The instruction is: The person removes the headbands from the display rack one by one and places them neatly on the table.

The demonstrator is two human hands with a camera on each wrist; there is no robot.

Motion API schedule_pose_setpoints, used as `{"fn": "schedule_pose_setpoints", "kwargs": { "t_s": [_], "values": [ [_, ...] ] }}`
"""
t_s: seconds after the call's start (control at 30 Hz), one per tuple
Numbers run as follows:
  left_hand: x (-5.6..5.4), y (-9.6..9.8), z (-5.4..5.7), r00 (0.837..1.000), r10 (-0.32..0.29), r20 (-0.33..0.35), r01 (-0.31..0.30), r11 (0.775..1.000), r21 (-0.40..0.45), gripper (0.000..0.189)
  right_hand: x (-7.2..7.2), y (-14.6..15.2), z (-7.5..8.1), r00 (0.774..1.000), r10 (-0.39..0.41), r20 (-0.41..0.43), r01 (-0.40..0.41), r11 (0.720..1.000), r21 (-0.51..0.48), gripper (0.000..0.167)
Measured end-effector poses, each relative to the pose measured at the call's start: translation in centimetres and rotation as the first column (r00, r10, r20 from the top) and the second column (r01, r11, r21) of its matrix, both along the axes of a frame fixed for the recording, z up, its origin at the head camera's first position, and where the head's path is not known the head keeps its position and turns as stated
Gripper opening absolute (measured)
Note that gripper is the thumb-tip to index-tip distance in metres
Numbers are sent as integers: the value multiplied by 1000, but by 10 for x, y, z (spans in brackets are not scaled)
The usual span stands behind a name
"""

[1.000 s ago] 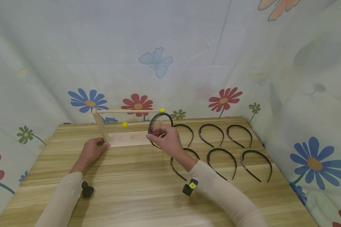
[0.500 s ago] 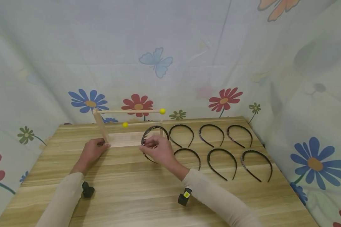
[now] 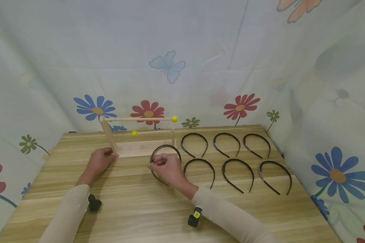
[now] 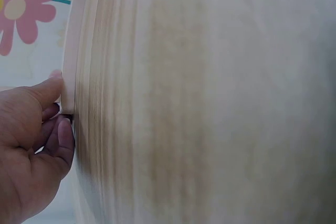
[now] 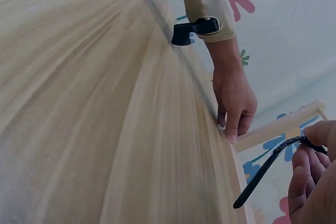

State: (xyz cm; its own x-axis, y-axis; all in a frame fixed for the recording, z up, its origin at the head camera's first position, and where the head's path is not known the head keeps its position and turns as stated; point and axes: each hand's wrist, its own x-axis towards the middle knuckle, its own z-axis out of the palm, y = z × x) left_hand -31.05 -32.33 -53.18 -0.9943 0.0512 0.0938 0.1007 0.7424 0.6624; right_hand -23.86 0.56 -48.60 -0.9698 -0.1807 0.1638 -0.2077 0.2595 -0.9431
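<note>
My right hand [image 3: 167, 168] pinches a black toothed headband [image 3: 165, 146] at its left side, just in front of the wooden rack [image 3: 134, 148]. In the right wrist view, one end of the headband [image 5: 260, 179] points away from the thumb and fingers. The rack has a flat base, an upright post at each end and two rods tipped with yellow balls. At the rack's left end, my left hand [image 3: 97, 165] grips the base. The left wrist view has its thumb over the edge of the base [image 4: 69, 90], with the fingers curled at the corner.
Several black headbands lie in two rows on the right of the wooden table, among them a front-left headband [image 3: 214, 172] close to my right hand and a back-right headband [image 3: 269, 148]. A flower-printed cloth [image 3: 200, 84] stands behind the table.
My right hand has brought the headband down and toward me, slightly left, from beside the upper rod's yellow ball to in front of the base. The left hand stays in place.
</note>
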Motion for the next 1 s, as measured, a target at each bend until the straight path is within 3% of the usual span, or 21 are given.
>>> {"fn": "schedule_pose_setpoints", "kwargs": {
  "t_s": [0.53,1.0],
  "values": [
    [0,0,1,1000,2,3,-2,1000,5,47,8,-5,-14,999,11,45,-13,999,38,18],
    [-1,-1,-1,1000,-9,-25,9,1000,9,46,3,-11,-31,999,-1,38,1,1000,22,18]
  ]
}}
